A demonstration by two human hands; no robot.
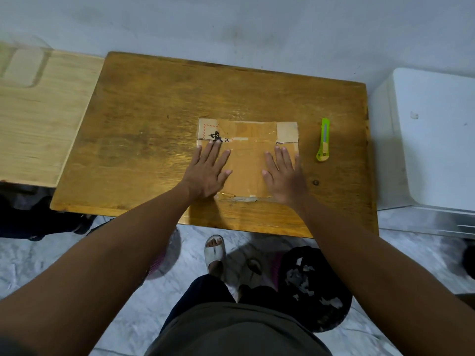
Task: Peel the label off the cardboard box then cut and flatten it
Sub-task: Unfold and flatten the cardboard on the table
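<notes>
The cardboard box [248, 160] lies flat on the brown wooden table [154, 124], its top covered with shiny brown tape; red dashed marks and a black print show at its far left corner. My left hand [207, 170] presses on the box's left side with straight, spread fingers. On the right side my right hand [284, 173] presses down the same way. A green utility knife [323, 140] lies on the table to the right of the box, apart from both hands.
A lighter wooden board [38, 111] adjoins the table on the left. A white appliance [431, 140] stands at the right. On the floor below sits a black bin [316, 289] holding paper scraps, beside my sandalled foot [215, 250].
</notes>
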